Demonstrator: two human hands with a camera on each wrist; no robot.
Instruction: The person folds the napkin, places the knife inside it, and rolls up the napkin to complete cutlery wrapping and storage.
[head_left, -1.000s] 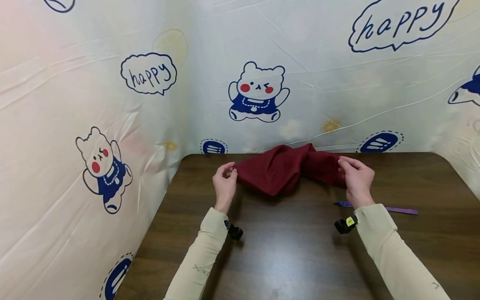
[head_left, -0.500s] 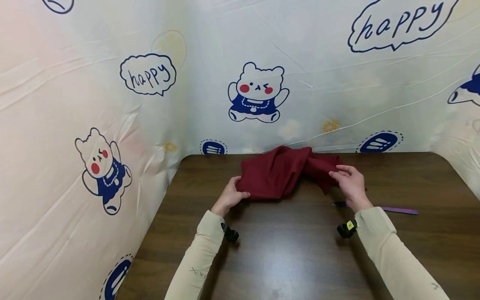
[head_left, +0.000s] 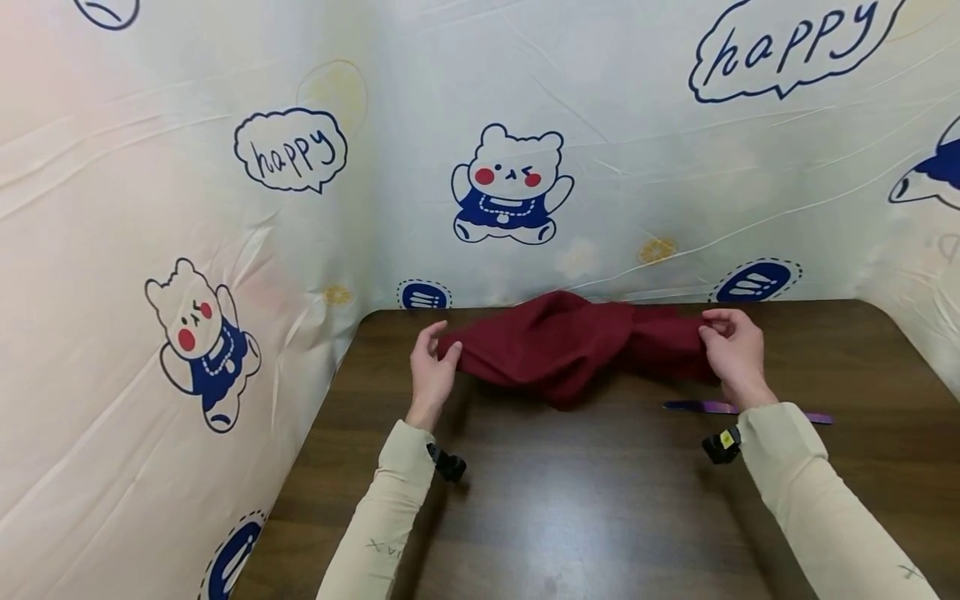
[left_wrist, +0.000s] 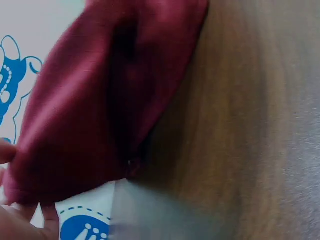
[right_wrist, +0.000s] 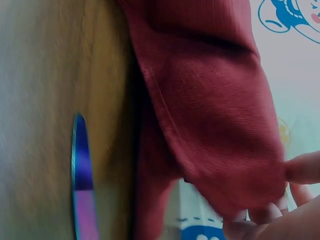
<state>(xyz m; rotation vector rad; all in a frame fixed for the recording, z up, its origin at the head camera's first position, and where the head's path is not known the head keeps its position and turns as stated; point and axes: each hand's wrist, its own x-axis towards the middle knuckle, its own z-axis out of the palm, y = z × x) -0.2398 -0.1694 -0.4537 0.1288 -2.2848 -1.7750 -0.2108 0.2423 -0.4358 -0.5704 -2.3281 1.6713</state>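
A dark red cloth [head_left: 555,346] is stretched sideways near the back of the table, folded and bunched in its middle. My left hand [head_left: 432,371] pinches its left end between thumb and fingers. At the opposite end my right hand [head_left: 738,354] pinches the other edge, held up off the wood. In the left wrist view the cloth [left_wrist: 75,135] hangs in a deep fold from the fingers. A hem runs along the cloth [right_wrist: 220,110] in the right wrist view, with the fingertips partly behind it.
A table knife [head_left: 693,407] with a shiny blue and purple surface lies under my right wrist, partly hidden by it. The brown wooden table [head_left: 570,500] ends at a printed curtain [head_left: 630,192] behind and to the left.
Both hands have moved apart, pulling the cloth wider and tauter. Half a second ago the cloth was more bunched and the right hand sat further left.
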